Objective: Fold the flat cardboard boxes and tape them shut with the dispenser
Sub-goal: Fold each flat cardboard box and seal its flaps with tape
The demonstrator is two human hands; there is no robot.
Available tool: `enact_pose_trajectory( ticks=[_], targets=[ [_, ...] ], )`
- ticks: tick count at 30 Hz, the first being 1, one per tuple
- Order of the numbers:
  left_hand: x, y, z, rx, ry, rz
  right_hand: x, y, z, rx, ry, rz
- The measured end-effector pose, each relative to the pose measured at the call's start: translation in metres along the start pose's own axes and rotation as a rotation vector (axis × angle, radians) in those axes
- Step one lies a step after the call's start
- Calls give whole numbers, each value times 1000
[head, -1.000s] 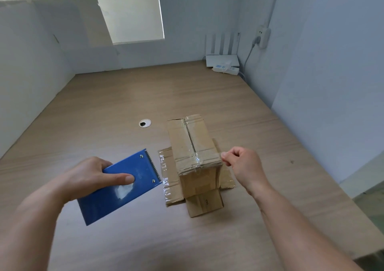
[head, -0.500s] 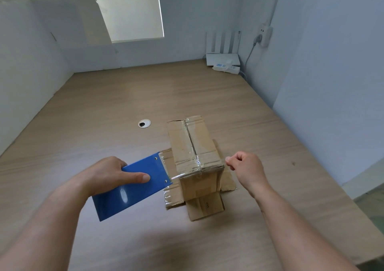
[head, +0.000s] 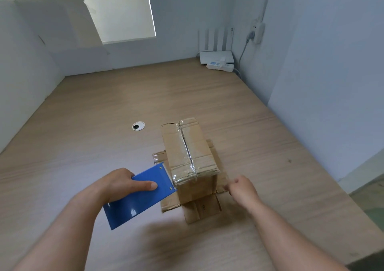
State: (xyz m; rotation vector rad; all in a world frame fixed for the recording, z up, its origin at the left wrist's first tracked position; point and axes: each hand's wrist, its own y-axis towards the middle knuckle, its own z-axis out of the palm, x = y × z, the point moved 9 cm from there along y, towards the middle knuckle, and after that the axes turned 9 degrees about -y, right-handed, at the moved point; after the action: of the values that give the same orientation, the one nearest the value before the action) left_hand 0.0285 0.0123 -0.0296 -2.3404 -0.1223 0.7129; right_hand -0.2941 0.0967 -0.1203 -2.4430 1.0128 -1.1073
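A small cardboard box [head: 187, 146] stands on the wooden table [head: 104, 108], its top seam covered with clear tape and its lower flaps splayed flat around it. My left hand [head: 120, 183] grips a blue tape dispenser [head: 137, 200], whose front edge touches the box's near left corner. A clear tape strip [head: 185, 177] wraps over the box's near top edge. My right hand [head: 242, 189], slightly blurred, sits low beside the box's near right corner, with its fingers curled and pinching the tape end.
A round cable grommet [head: 138, 125] sits in the table left of the box. A white router [head: 216, 53] and power strip [head: 220, 65] lie in the far right corner under a wall socket [head: 257, 32]. Walls close off the left, back and right.
My left hand carried the dispenser right until it met the box's near left corner. My right hand dropped lower beside the box, drawing tape across its near end.
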Motion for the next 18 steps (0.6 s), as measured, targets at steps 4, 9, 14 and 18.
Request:
enact_pose_trajectory(
  ticks=[4, 9, 14, 18],
  targets=[
    [-1, 1, -2, -17, 13, 5, 34, -24, -37, -332, 97, -173],
    [-2, -1, -2, -18, 15, -1, 86, -46, -18, -331, -170, -365],
    [3, -20, -18, 20, -31, 3, 83, -38, -14, -315, -49, -363],
    [12, -42, -37, 85, -105, 39, 87, -36, -12, -290, -15, -364]
  ],
)
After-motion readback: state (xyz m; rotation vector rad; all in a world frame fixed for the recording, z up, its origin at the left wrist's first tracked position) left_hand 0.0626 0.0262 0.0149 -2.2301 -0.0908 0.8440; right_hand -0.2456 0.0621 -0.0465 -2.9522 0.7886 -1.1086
